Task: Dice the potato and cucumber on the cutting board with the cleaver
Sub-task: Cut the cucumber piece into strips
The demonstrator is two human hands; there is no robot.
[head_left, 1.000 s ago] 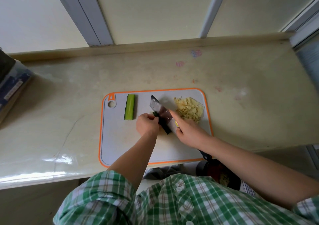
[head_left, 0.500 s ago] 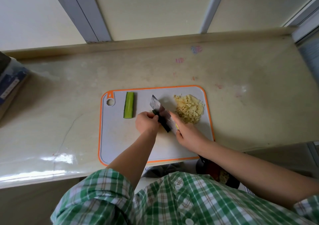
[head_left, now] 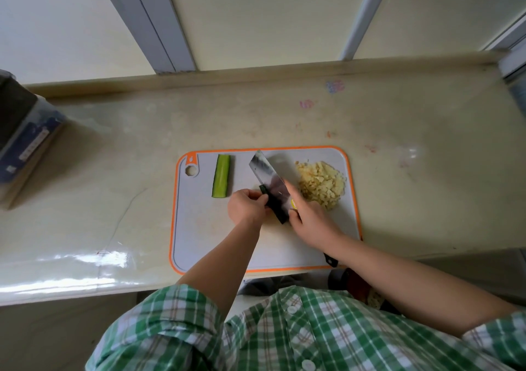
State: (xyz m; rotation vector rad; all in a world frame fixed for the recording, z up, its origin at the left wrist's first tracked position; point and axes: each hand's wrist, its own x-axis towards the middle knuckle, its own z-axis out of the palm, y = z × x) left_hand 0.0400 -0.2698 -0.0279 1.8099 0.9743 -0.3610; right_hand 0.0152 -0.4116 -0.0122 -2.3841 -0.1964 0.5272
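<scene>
Pinching a dark green cucumber strip at the middle of the grey, orange-rimmed plastic cutting board with curled fingers of the left hand, steadying it against the wide steel cleaver gripped by the right hand, leaving the pale diced potato heaped clear by the right edge.

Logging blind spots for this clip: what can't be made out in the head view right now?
All in the head view:
1. Cucumber piece being cut: nearly all hidden under the left hand and cleaver blade; its length is unseen.
2. Cleaver's handle: covered by the right hand and forearm; only its end shows.
3. Box on the counter: cut off by the left edge; label too small to read.
</scene>
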